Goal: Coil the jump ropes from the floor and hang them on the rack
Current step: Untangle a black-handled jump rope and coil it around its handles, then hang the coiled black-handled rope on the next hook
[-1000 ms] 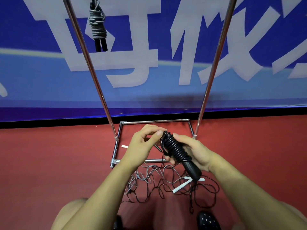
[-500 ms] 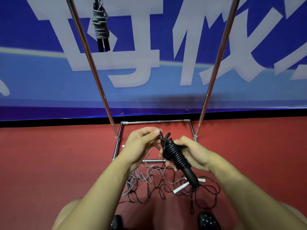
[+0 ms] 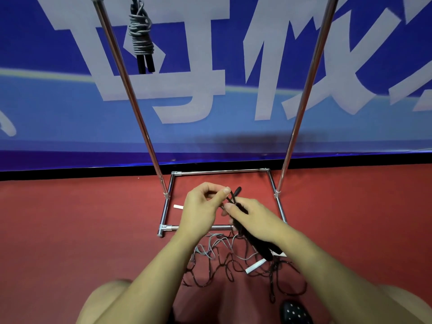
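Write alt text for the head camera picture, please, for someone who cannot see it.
Two bare hands finish coiling a black jump rope: the right hand grips the bundle while the left hand pinches its loop end. Below, loose ropes tangle on the red floor; a coiled grey rope hangs on the chrome rack.

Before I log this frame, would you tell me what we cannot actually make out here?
Head view only:
- Rack top bar: cut off by the top edge, so how the grey coiled rope hangs is unseen.
- Black coiled rope: mostly covered by the right hand.
- Left hand: its pinch is partly hidden.
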The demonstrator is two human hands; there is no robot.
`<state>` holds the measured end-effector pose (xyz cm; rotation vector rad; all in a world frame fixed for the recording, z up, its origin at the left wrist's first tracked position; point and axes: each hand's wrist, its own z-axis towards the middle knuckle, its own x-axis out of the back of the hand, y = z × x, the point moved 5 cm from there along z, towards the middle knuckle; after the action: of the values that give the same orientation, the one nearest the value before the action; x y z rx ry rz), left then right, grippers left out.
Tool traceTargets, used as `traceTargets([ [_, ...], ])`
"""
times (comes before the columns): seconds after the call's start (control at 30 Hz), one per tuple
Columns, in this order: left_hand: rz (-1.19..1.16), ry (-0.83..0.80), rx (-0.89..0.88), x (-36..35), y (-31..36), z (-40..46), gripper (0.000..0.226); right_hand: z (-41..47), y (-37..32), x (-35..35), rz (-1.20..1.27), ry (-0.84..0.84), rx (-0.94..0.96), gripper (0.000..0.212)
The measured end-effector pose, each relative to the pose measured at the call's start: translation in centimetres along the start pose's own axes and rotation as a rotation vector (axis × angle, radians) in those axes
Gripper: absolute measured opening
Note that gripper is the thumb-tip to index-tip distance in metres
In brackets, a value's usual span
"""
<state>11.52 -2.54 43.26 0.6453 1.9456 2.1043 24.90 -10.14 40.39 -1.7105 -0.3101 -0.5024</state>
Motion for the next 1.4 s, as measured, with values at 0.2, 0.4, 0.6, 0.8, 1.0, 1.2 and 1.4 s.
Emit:
traceTargets([
  [0.2,-0.059,-0.015,0.003,-0.7,0.5,-0.1,0.015,0.4,-0.4,0.2,0.273,-0.096,0.026,0.036],
  [0.4,-0.261,0.033,0.074,-0.7,0.2,0.7,0.013,0.2,-1.4,1.2,0.515,0.021,0.053,0.017],
  [0.6,-0.337,0.111,0.083,0.3,0.4,1.6,0.015,1.0,-2.6,0.8,0.611,0.155,0.053,0.014],
  [0.8,-0.434,0.058,0.146,0.4,0.6,2.0,0.033,1.9,-3.8,-0.1,0.782,0.359,0.037,0.014],
  [1.0,-0.301,-0.063,0.114,-1.0,-0.1,1.5,0.052,3.4,-5.3,-0.8,1.028,0.450,0.018,0.015],
  [1.2,-0.321,0.034,0.119,0.7,3.9,2.3,0.053,3.6,-10.6,0.6,0.981,0.473,0.032,0.012],
  [1.4,-0.274,0.135,0.091,4.5,13.7,6.2,0.071,6.5,-20.7,5.2,0.904,0.455,0.144,0.018],
])
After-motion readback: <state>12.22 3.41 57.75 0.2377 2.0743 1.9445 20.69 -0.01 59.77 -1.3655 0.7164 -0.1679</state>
